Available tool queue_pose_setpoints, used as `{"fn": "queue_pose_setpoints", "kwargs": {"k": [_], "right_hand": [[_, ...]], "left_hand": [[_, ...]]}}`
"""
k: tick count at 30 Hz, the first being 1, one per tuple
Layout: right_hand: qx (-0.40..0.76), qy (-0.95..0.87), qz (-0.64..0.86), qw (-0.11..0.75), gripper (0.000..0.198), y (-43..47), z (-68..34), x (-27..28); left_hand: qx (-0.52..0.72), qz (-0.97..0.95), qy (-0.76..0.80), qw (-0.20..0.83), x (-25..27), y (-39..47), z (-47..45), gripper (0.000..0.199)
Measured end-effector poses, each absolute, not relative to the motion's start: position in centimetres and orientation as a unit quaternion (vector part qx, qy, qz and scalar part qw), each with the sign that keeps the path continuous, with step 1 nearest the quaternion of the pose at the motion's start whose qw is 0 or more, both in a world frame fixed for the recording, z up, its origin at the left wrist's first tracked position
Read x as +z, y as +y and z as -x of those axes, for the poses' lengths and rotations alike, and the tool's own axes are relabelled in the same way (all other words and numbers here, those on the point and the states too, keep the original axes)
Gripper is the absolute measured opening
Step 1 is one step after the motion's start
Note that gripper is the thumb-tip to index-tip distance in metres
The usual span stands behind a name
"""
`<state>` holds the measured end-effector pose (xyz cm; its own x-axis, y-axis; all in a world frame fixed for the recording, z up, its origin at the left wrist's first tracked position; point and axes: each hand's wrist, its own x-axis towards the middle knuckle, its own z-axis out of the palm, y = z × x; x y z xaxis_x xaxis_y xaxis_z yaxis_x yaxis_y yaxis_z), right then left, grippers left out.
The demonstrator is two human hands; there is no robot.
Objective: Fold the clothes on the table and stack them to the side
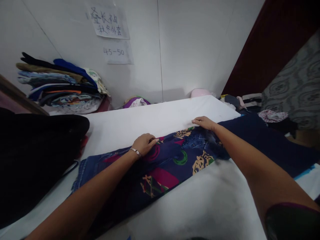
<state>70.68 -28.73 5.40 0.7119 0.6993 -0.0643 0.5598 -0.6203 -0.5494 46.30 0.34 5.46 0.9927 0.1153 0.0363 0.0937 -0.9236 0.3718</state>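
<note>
A dark blue garment with magenta, green and tan print (172,160) lies stretched out in a long strip on the white table. Blue denim (83,171) shows at its left end, and more denim (195,142) towards the right. On its far edge my left hand (144,144), with a bracelet at the wrist, has curled fingers and thumb closed at the cloth. My right hand (204,123) is at the same edge farther right, fingers stretched out leftward over the table surface. Under my right forearm the garment is partly hidden.
Folded clothes (67,86) are stacked at the back left. Black cloth (35,160) bulks at the near left. Plain navy fabric (270,143) spreads to the right, with loose clothes (250,100) behind it. Handwritten paper signs (110,21) hang on the wall behind the white table (120,123).
</note>
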Motion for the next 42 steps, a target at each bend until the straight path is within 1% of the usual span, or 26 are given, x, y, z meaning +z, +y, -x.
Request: {"fn": "queue_pose_setpoints", "kwargs": {"k": [2,5,7,9,11,14,15,17,20,25,28,32,35,38,40,42], "right_hand": [[0.156,-0.361,0.867,0.305,0.048,-29.7,-69.9,5.3],[0.179,-0.359,0.858,0.322,0.045,-30.6,-69.3,4.5],[0.183,-0.35,0.857,0.331,0.04,-30.7,-69.5,4.0],[0.182,-0.338,0.862,0.333,0.038,-30.7,-69.8,3.6],[0.172,-0.335,0.873,0.311,0.037,-30.5,-70.0,3.4],[0.152,-0.335,0.899,0.236,0.033,-30.1,-70.1,3.4],[0.147,-0.331,0.907,0.213,0.032,-29.9,-70.1,3.4],[0.136,-0.321,0.919,0.182,0.03,-29.5,-70.1,3.4],[0.112,-0.308,0.931,0.159,0.036,-29.2,-70.0,3.4],[0.076,-0.294,0.947,0.104,0.045,-29.4,-69.5,3.3],[0.046,-0.305,0.949,0.071,0.052,-29.6,-69.1,3.1],[0.016,-0.319,0.946,0.051,0.059,-29.8,-68.9,3.0],[-0.024,-0.326,0.944,0.055,0.057,-29.7,-67.9,3.2],[-0.082,-0.383,0.914,0.103,0.052,-29.0,-65.5,3.2],[-0.054,-0.434,0.891,0.124,0.054,-28.4,-63.4,2.8],[0.011,-0.46,0.88,0.117,0.058,-27.9,-61.5,2.1]], "left_hand": [[0.001,-0.982,0.057,0.179,5.3,0.5,-45.8,0.042],[-0.049,-0.985,0.08,0.144,5.1,1.1,-45.8,0.041],[-0.071,-0.985,0.091,0.125,5.3,1.5,-45.8,0.036],[-0.088,-0.982,0.1,0.137,6.1,1.9,-45.6,0.032],[-0.107,-0.971,0.107,0.186,7.0,2.3,-45.2,0.032],[-0.135,-0.952,0.114,0.251,7.9,3.0,-44.7,0.035],[-0.146,-0.95,0.12,0.247,7.9,3.2,-44.7,0.034],[-0.165,-0.956,0.137,0.202,7.3,3.6,-44.8,0.03],[-0.165,-0.965,0.144,0.143,6.0,4.1,-45.0,0.03],[-0.148,-0.968,0.135,0.153,6.0,4.5,-43.8,0.039],[-0.163,-0.966,0.153,0.129,6.4,4.8,-42.6,0.041],[-0.139,-0.968,0.188,0.085,6.4,4.8,-41.4,0.045],[-0.129,-0.967,0.177,0.131,6.8,5.0,-40.6,0.046],[-0.13,-0.958,0.164,0.195,7.3,5.6,-39.7,0.046],[-0.117,-0.958,0.162,0.206,7.4,6.0,-39.3,0.048],[-0.094,-0.964,0.163,0.19,7.2,6.4,-38.9,0.05]]}}
